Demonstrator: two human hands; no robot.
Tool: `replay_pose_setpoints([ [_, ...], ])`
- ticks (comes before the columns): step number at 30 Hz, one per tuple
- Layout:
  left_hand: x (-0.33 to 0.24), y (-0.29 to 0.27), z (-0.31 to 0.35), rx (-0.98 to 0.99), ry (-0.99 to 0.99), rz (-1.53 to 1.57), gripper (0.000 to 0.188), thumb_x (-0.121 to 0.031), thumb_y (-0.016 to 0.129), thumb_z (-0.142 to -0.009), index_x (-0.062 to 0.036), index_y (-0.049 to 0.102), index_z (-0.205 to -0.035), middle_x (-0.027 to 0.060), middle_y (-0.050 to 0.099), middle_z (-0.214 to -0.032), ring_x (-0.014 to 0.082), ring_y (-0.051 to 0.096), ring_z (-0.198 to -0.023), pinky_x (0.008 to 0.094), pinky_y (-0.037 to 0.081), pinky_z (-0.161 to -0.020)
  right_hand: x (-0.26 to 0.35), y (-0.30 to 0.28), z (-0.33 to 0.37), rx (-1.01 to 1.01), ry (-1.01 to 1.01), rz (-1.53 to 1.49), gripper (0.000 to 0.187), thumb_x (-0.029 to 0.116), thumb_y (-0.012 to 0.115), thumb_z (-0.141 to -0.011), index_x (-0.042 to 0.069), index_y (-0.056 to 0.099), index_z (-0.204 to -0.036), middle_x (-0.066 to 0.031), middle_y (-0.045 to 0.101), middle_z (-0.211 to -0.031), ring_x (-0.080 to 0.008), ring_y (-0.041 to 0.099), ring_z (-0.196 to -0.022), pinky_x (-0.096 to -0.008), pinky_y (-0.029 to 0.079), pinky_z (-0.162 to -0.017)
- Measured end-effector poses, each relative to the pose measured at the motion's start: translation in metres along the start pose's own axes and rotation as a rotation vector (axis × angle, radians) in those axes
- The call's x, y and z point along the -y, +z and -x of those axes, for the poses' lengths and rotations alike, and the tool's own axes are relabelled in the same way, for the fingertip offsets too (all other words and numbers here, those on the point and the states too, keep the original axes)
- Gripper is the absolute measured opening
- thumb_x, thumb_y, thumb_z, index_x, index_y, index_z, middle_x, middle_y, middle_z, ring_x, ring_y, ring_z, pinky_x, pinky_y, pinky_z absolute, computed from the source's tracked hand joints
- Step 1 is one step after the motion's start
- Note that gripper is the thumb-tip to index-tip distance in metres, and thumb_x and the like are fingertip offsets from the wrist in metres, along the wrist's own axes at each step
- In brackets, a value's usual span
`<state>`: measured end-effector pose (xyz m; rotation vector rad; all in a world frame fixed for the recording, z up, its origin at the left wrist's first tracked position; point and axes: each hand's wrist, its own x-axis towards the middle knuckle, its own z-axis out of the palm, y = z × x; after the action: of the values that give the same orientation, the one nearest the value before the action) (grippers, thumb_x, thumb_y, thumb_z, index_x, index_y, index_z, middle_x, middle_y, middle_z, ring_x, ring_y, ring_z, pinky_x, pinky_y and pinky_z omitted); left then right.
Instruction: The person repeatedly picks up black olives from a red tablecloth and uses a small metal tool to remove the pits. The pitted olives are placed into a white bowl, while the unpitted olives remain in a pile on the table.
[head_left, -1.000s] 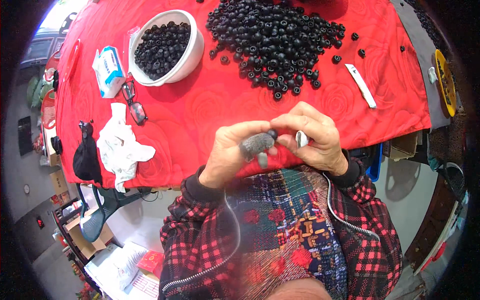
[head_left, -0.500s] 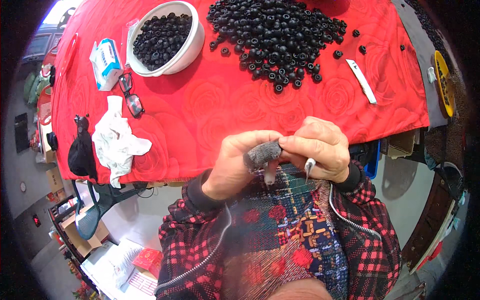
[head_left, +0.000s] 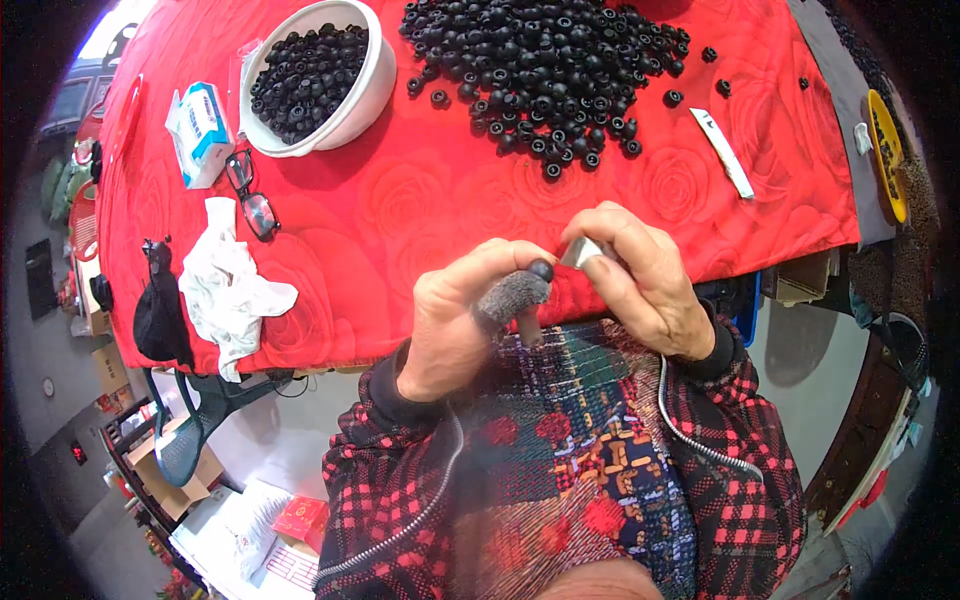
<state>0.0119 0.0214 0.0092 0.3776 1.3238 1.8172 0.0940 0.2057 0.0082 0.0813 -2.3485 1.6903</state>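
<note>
My left hand (head_left: 452,310) is closed in front of my chest, pinching a small black ball-shaped part (head_left: 541,269) at its fingertips. A fuzzy grey cover (head_left: 512,299) wraps one finger just below that part. My right hand (head_left: 645,285), a little to the right and apart from the part, is closed on a small flat silvery blade-like piece (head_left: 579,252); the rest of it is hidden in my fingers. A big heap of similar black round parts (head_left: 540,80), several with holes, lies on the red tablecloth (head_left: 420,200) beyond my hands.
At the back left, a white bowl (head_left: 376,95) holds more black parts. Nearby lie a blue-and-white packet (head_left: 203,135), folded glasses (head_left: 252,195), a white cloth (head_left: 228,285) and a black cloth item (head_left: 160,310). A white strip (head_left: 722,153) lies right; a yellow tray (head_left: 886,160) sits farther right.
My right hand has moved up and away from my left fingertips, turning so the flat silvery piece faces up. The black part now shows at my left fingertips.
</note>
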Motion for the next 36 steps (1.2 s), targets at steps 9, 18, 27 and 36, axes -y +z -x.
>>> replay_pose_setpoints([
  [9,0.000,-0.003,-0.003,0.032,0.004,-0.076,0.022,0.004,0.057,-0.088,0.0025,0.061,-0.109,0.0048,0.058,-0.091,0.0099,0.058,-0.072,0.0218,0.049,-0.056,-0.004,-0.002,-0.007,0.059,-0.026,0.122,0.018,0.010,0.058,-0.086,0.001,0.056,-0.101,-0.0148,0.054,-0.079,-0.0335,0.057,-0.069,-0.0402,0.045,-0.059],
  [18,0.002,-0.003,-0.006,0.019,-0.027,-0.093,0.025,0.007,0.055,-0.087,0.0015,0.061,-0.110,0.0033,0.057,-0.090,0.0090,0.057,-0.071,0.0213,0.047,-0.056,-0.009,-0.003,-0.007,0.078,-0.037,0.093,0.018,0.010,0.059,-0.085,0.001,0.057,-0.100,-0.0147,0.053,-0.078,-0.0337,0.056,-0.069,-0.0406,0.044,-0.058],
  [27,0.003,-0.006,-0.005,0.032,-0.036,-0.073,0.026,0.006,0.053,-0.088,0.0002,0.061,-0.112,0.0040,0.059,-0.092,0.0098,0.058,-0.071,0.0221,0.048,-0.058,-0.011,-0.004,-0.007,0.101,-0.038,0.096,0.017,0.009,0.060,-0.085,0.001,0.057,-0.099,-0.0147,0.054,-0.077,-0.0333,0.056,-0.069,-0.0404,0.044,-0.058],
  [36,0.009,-0.011,-0.006,0.056,-0.118,0.062,0.025,0.002,0.053,-0.090,0.0001,0.061,-0.114,0.0067,0.060,-0.094,0.0134,0.060,-0.070,0.0246,0.050,-0.057,-0.025,-0.006,-0.010,0.118,-0.113,0.021,0.016,0.007,0.061,-0.083,0.000,0.058,-0.097,-0.0141,0.053,-0.076,-0.0330,0.056,-0.066,-0.0397,0.043,-0.056],
])
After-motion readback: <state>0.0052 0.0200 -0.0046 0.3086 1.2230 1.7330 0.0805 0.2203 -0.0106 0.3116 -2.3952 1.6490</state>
